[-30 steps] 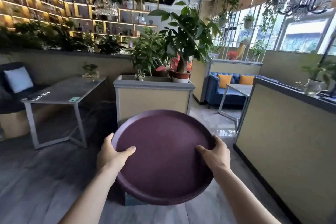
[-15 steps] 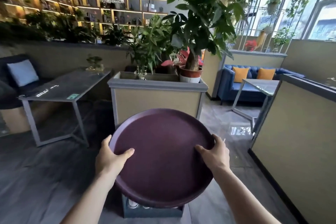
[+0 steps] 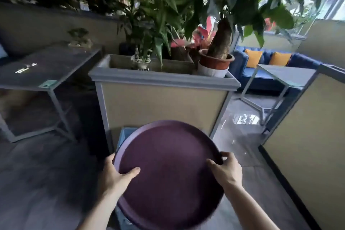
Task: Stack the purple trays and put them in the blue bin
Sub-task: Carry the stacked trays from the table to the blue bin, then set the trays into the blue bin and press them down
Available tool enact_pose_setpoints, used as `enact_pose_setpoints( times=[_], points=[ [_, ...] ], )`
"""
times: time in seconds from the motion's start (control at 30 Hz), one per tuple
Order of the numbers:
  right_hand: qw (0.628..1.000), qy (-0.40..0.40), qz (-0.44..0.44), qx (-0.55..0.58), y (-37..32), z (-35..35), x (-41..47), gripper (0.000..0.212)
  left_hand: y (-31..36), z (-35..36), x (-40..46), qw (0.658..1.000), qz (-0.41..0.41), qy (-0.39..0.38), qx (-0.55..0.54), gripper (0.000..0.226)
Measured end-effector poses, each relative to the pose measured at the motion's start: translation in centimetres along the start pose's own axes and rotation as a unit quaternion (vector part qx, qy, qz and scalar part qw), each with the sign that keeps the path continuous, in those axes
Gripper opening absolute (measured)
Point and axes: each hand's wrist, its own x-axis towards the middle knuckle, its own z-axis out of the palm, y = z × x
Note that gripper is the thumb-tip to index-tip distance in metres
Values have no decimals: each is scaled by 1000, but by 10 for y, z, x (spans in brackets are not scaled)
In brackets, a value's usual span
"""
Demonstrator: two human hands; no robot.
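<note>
A round purple tray [image 3: 168, 170] fills the lower middle of the head view, held level in front of me. My left hand [image 3: 116, 175] grips its left rim with the thumb lying on the top face. My right hand [image 3: 226, 170] grips the right rim the same way. Whether more trays sit stacked under it is hidden. The blue bin [image 3: 125, 136] stands on the floor right below the tray, against the planter box; only its far left corner and a strip near the bottom edge show.
A tall beige planter box [image 3: 164, 99] with potted plants stands right behind the bin. A grey table [image 3: 46, 73] is at the left, a beige partition [image 3: 308, 136] at the right, and a blue sofa [image 3: 265, 65] with a second table behind it.
I have stepped closer to the planter box and my view has tipped down. The tray now hangs over the blue bin, whose far corner has come into view.
</note>
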Motion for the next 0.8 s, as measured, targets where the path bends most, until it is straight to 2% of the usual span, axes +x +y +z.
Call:
enact_pose_setpoints(
  times=[0.2,0.5,0.8],
  points=[
    [999,-22,43,-25,16,46,57,48,-25,40,55,996,-35,-4,81,99],
    [991,-67,79,-89,56,104,140,47,-73,107,113,987,-101,10,129,82],
    [982,-114,73,-134,92,157,186,47,-105,144,138,968,-150,27,197,88]
  ],
)
